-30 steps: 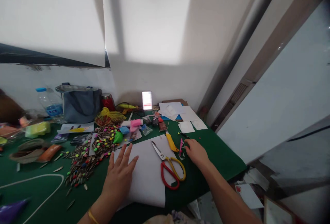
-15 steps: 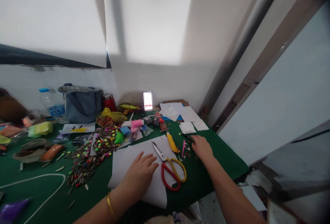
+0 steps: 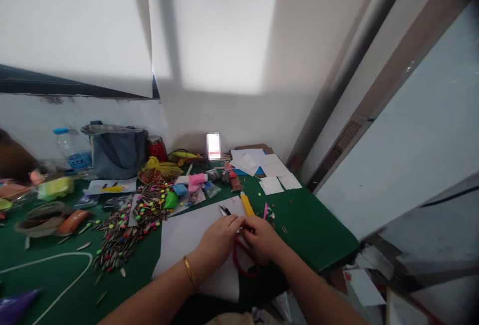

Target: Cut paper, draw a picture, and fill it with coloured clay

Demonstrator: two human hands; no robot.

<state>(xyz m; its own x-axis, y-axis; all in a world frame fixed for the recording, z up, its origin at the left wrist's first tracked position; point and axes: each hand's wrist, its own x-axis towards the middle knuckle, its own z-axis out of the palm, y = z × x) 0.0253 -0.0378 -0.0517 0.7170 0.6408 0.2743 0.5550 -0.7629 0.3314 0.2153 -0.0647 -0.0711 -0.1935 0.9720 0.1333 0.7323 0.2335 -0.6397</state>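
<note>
My left hand (image 3: 221, 239) and my right hand (image 3: 262, 237) meet over the scissors, fingertips pressed together. A dark, pen-like tip shows just beyond my left fingers, but what the fingers hold is hidden. Below them the red handle of the scissors (image 3: 236, 261) shows; its yellow handle is mostly covered by my right hand. White paper (image 3: 187, 232) lies under my left hand. A yellow cutter (image 3: 247, 205) rests just beyond my hands, with a pink strip (image 3: 265, 210) to its right.
A pile of seeds and coloured beads (image 3: 123, 232) covers the table's left middle. Behind it stand a blue-grey bag (image 3: 119, 153), a bottle (image 3: 77, 155) and a red flask (image 3: 157, 149). Paper squares (image 3: 271, 185) lie at the back right of the green table (image 3: 318, 230).
My right hand has moved left from the small dark item near the paper squares to meet my left hand. My left hand has shifted right and closed its fingers.
</note>
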